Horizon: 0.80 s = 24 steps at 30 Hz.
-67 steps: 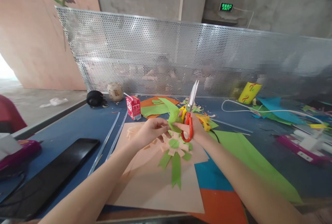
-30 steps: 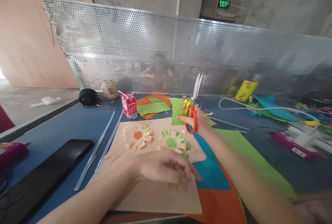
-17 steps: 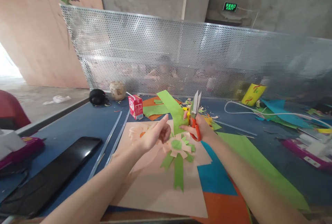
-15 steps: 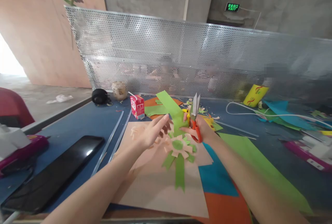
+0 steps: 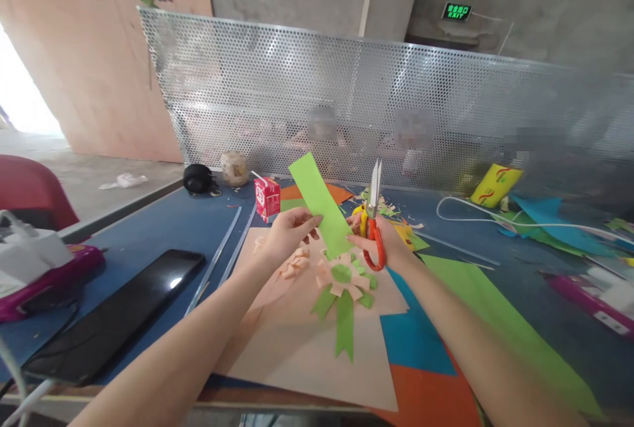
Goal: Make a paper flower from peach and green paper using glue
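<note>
A light green paper strip (image 5: 319, 199) is held up between my two hands, tilted with its top to the left. My left hand (image 5: 292, 229) pinches its left edge between thumb and fingers. My right hand (image 5: 384, 242) grips the strip's lower right end and also carries scissors (image 5: 375, 216) with red and yellow handles, blades pointing up. Below lies a paper rosette (image 5: 341, 275) with a green centre, pale petals and green ribbon tails. It rests on pale peach paper (image 5: 307, 361). Curled peach paper pieces (image 5: 294, 263) lie near my left wrist.
A black phone (image 5: 113, 308) and clear plastic strips (image 5: 212, 262) lie at left. A red drink carton (image 5: 267, 199) stands behind. Green paper (image 5: 505, 321) and blue paper (image 5: 416, 328) lie at right. A perforated metal screen (image 5: 277, 84) borders the back; people sit beyond it.
My left hand has closed on the green strip's left edge; before, its fingers were stretched out. The strip has risen slightly and shifted left. The view has turned a little left.
</note>
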Available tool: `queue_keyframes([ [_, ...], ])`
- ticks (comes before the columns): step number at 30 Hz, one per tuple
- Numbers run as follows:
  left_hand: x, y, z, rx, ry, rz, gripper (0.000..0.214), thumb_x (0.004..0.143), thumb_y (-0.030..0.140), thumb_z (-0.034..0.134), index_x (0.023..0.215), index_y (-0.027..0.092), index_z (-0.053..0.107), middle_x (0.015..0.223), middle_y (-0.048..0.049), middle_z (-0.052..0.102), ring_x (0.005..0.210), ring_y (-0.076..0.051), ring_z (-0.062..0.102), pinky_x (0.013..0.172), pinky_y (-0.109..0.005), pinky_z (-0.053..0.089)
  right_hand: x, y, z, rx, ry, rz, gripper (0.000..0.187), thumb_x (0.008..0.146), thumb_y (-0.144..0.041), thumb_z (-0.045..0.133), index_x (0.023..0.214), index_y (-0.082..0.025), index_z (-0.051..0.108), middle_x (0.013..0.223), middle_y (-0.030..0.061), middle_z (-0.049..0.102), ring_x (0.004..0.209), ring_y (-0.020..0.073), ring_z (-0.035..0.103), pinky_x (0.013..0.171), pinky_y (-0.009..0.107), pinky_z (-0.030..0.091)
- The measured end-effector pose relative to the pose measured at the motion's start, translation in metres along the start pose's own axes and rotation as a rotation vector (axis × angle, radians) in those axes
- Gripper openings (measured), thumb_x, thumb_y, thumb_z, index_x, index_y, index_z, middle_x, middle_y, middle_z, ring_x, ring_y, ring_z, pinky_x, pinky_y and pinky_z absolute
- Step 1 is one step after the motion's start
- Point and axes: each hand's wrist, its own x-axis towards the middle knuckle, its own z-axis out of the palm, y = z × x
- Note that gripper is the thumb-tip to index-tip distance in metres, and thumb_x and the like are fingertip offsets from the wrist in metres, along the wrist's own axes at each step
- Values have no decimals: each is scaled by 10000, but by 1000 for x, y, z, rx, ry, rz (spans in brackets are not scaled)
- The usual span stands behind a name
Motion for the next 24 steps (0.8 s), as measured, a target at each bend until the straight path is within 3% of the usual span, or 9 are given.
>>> queue_keyframes([
  [7, -3, 5, 1, -110, -61, -35, 228, 682, 364, 555, 744, 146, 582, 706, -27, 584, 608, -111, 529, 504, -218, 406, -2, 0, 0, -107, -56, -44, 222, 609, -239, 585, 739, -209, 409, 729, -33, 453, 561, 96, 447, 557, 254, 403],
  [16, 0, 4, 0, -136, -27, -32, 234, 689, 362, 571, 727, 132, 589, 615, -24, 578, 497, -92, 525, 446, -210, 381, 0, 1, 2, -46, -25, -3, 244, 587, -240, 610, 717, -200, 407, 741, -29, 461, 610, 105, 477, 615, 270, 410],
  [18, 2, 3, -1, -190, 19, -40, 242, 685, 359, 575, 754, 127, 575, 617, -28, 585, 480, -96, 537, 432, -209, 381, 0, -2, 1, -54, -3, 11, 259, 587, -261, 615, 731, -201, 409, 752, -20, 474, 632, 116, 488, 622, 279, 412],
  [21, 6, 3, -5, -291, 189, -28, 241, 675, 343, 588, 771, 126, 548, 596, -12, 574, 469, -101, 543, 419, -207, 397, -1, -5, -3, -75, 2, 4, 253, 622, -297, 593, 759, -203, 402, 752, -13, 489, 668, 130, 503, 625, 277, 414],
  [24, 9, 5, -10, -388, 347, 46, 214, 666, 310, 597, 775, 132, 550, 616, 1, 575, 482, -98, 548, 425, -206, 419, -2, -2, -8, -235, 8, 17, 229, 646, -323, 574, 740, -201, 405, 720, -19, 484, 668, 134, 494, 626, 274, 408],
])
